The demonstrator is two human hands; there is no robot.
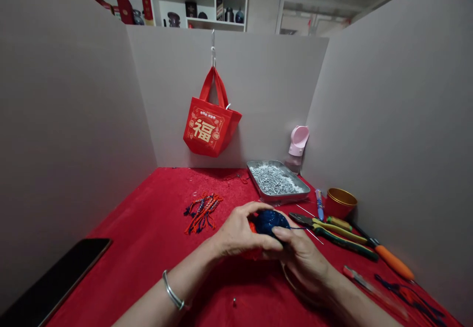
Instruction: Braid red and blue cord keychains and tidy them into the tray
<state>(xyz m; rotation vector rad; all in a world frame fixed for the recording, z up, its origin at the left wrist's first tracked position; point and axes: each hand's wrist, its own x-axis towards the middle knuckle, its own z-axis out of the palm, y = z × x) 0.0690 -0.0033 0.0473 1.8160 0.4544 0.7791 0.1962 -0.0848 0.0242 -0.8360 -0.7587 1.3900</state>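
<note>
A ball of shiny dark blue yarn (271, 221) is held between both hands above the red cloth. My left hand (242, 231) curls round its left side, with a bit of orange yarn showing beside the palm. On the right, my right hand (301, 253) presses its thumb onto the ball, and a blue strand runs off to the right. Orange-red yarn also shows under the hands, partly hidden. Left of the hands lies a bundle of braided orange and navy cords (203, 212) with tasselled ends.
A metal tray (281, 197) of small silver pieces stands behind the hands. Pliers (343, 236), an orange-handled tool (393, 262), a pen (320, 205) and a gold-rimmed cup (342, 201) sit at right. A phone (59, 280) lies left. A red bag (210, 125) hangs on the back panel.
</note>
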